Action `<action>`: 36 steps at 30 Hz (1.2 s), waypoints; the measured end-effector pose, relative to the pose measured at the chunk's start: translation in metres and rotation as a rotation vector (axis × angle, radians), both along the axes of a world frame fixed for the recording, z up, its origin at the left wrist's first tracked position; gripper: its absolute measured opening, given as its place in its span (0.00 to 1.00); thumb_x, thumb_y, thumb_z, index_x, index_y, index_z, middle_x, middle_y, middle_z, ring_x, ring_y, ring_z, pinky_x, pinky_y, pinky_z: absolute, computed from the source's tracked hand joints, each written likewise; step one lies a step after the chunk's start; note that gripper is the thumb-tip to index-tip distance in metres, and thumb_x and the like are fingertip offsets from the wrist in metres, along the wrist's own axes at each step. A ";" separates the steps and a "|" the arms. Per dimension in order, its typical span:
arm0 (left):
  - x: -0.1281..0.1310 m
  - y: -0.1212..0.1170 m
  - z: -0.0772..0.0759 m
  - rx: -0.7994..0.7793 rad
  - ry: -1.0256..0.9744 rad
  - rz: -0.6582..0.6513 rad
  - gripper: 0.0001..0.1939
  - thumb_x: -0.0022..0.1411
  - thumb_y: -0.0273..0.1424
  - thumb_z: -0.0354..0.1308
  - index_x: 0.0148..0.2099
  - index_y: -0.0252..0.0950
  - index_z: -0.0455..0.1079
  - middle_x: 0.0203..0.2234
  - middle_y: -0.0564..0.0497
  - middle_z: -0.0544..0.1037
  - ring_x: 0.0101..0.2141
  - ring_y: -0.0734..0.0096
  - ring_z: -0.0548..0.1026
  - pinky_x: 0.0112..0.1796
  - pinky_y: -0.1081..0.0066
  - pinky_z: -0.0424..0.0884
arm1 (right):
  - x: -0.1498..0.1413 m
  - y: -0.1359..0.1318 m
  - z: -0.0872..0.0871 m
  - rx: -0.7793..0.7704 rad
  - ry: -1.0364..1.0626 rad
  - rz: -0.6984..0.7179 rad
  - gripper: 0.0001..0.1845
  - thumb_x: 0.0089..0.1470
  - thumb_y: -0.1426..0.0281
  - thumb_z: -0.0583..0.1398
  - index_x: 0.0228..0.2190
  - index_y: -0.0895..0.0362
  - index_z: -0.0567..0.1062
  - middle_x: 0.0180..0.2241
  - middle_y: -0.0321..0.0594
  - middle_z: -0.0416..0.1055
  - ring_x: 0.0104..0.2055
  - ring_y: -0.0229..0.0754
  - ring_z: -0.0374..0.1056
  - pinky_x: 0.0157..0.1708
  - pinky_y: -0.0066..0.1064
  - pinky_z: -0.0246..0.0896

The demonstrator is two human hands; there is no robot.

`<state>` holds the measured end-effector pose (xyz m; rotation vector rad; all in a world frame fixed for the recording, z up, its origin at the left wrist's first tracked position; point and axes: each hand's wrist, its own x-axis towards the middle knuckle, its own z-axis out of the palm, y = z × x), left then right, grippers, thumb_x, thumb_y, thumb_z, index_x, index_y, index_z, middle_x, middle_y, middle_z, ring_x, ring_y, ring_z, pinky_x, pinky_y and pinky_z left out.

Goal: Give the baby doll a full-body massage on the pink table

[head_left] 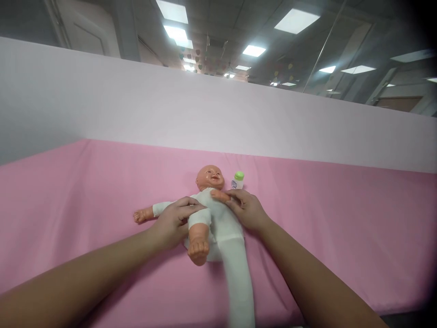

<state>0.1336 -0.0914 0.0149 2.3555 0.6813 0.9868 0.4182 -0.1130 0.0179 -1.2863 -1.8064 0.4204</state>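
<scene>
Lying face up on the pink-covered table (102,191), the baby doll (223,221) was in the lower middle of the frame, directly between the hands. Its long axis ran from the head (205,177), on the far side, toward the person, with one white leg (237,273) stretched to the bottom edge. The left hand (174,223) held the other leg, whose bare foot (199,246) pointed toward the viewer. The right hand (251,212) pinched the doll's vinyl hand (220,196) at the upper chest, so it was the nearer one to the head; the left was nearer the hips. The doll's other arm (162,208) reached out toward the frame's left, beyond the left hand. Beside the head, to its right in the frame, was a green-capped bottle (238,181).
</scene>
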 end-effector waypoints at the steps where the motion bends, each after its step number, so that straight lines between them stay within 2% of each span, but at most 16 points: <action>1: -0.001 -0.004 0.003 0.037 -0.002 -0.026 0.17 0.65 0.27 0.61 0.55 0.45 0.78 0.49 0.47 0.77 0.47 0.62 0.78 0.47 0.66 0.78 | 0.006 0.003 -0.002 -0.006 0.071 -0.048 0.17 0.64 0.56 0.61 0.51 0.47 0.78 0.48 0.40 0.79 0.49 0.48 0.75 0.50 0.44 0.71; 6: 0.000 -0.032 0.018 0.272 -0.007 -0.322 0.24 0.65 0.29 0.63 0.62 0.48 0.72 0.53 0.46 0.77 0.48 0.61 0.77 0.48 0.63 0.77 | 0.049 0.026 -0.017 -0.008 0.461 -0.261 0.30 0.63 0.49 0.59 0.58 0.52 0.68 0.49 0.45 0.78 0.48 0.47 0.76 0.47 0.40 0.74; 9: 0.003 -0.045 0.020 0.329 0.060 -0.430 0.24 0.65 0.31 0.62 0.62 0.48 0.70 0.52 0.44 0.78 0.44 0.60 0.77 0.45 0.61 0.76 | 0.076 0.035 -0.027 -0.163 0.494 -0.469 0.32 0.59 0.49 0.61 0.59 0.52 0.65 0.43 0.44 0.80 0.40 0.47 0.78 0.36 0.39 0.77; 12: 0.004 -0.047 0.018 0.361 0.085 -0.440 0.24 0.65 0.30 0.60 0.63 0.48 0.69 0.52 0.43 0.78 0.43 0.59 0.77 0.44 0.60 0.76 | 0.094 0.039 -0.034 -0.299 0.442 -0.551 0.31 0.52 0.53 0.67 0.53 0.54 0.71 0.33 0.43 0.80 0.28 0.48 0.76 0.24 0.39 0.74; 15: 0.004 -0.041 0.017 0.370 0.062 -0.391 0.27 0.66 0.26 0.60 0.65 0.48 0.68 0.52 0.43 0.78 0.45 0.59 0.77 0.45 0.60 0.76 | 0.095 0.037 -0.034 -0.296 0.428 -0.537 0.35 0.51 0.53 0.68 0.56 0.55 0.70 0.35 0.45 0.81 0.26 0.48 0.76 0.25 0.39 0.74; 18: 0.004 -0.030 0.014 0.349 0.008 -0.257 0.25 0.67 0.24 0.58 0.64 0.47 0.70 0.51 0.45 0.78 0.47 0.61 0.77 0.47 0.62 0.76 | 0.077 0.030 -0.025 -0.129 0.456 -0.480 0.37 0.54 0.50 0.66 0.59 0.54 0.66 0.46 0.47 0.80 0.39 0.48 0.79 0.38 0.41 0.77; 21: 0.005 -0.014 0.007 0.198 0.027 -0.068 0.21 0.67 0.25 0.57 0.59 0.46 0.76 0.49 0.47 0.77 0.48 0.63 0.77 0.50 0.63 0.76 | 0.046 0.019 -0.014 0.088 0.404 -0.350 0.30 0.60 0.51 0.63 0.59 0.50 0.69 0.54 0.46 0.77 0.52 0.49 0.76 0.51 0.44 0.74; 25: 0.006 0.005 -0.003 -0.031 0.026 0.065 0.19 0.62 0.23 0.60 0.53 0.44 0.80 0.46 0.49 0.77 0.43 0.65 0.79 0.41 0.69 0.78 | 0.005 0.003 -0.006 0.124 0.057 -0.045 0.18 0.66 0.58 0.59 0.55 0.44 0.78 0.62 0.40 0.70 0.64 0.51 0.65 0.64 0.50 0.61; 28: 0.006 0.007 -0.004 -0.048 0.034 0.058 0.17 0.63 0.24 0.60 0.51 0.44 0.80 0.46 0.49 0.76 0.43 0.66 0.78 0.42 0.70 0.77 | -0.011 -0.004 -0.002 0.064 -0.141 0.075 0.16 0.68 0.61 0.56 0.53 0.40 0.80 0.61 0.36 0.71 0.65 0.50 0.64 0.68 0.51 0.55; 30: 0.005 0.004 -0.001 -0.021 0.034 0.032 0.16 0.65 0.25 0.59 0.51 0.44 0.81 0.46 0.49 0.76 0.44 0.66 0.78 0.45 0.68 0.76 | -0.012 -0.004 -0.002 0.034 -0.123 0.076 0.17 0.69 0.60 0.56 0.54 0.40 0.79 0.58 0.36 0.74 0.63 0.48 0.66 0.66 0.49 0.57; 33: 0.003 -0.006 0.006 0.035 0.016 -0.059 0.16 0.67 0.27 0.59 0.54 0.44 0.79 0.46 0.48 0.76 0.44 0.65 0.78 0.46 0.66 0.77 | -0.001 0.003 -0.006 -0.001 0.030 0.010 0.19 0.67 0.56 0.58 0.56 0.44 0.76 0.56 0.38 0.76 0.58 0.48 0.71 0.62 0.47 0.63; 36: 0.002 -0.019 0.013 0.085 -0.008 -0.226 0.18 0.67 0.28 0.61 0.57 0.44 0.77 0.47 0.46 0.76 0.44 0.64 0.78 0.45 0.66 0.77 | 0.019 0.014 -0.013 -0.032 0.293 -0.080 0.26 0.64 0.52 0.60 0.58 0.50 0.72 0.55 0.44 0.76 0.54 0.49 0.73 0.56 0.45 0.69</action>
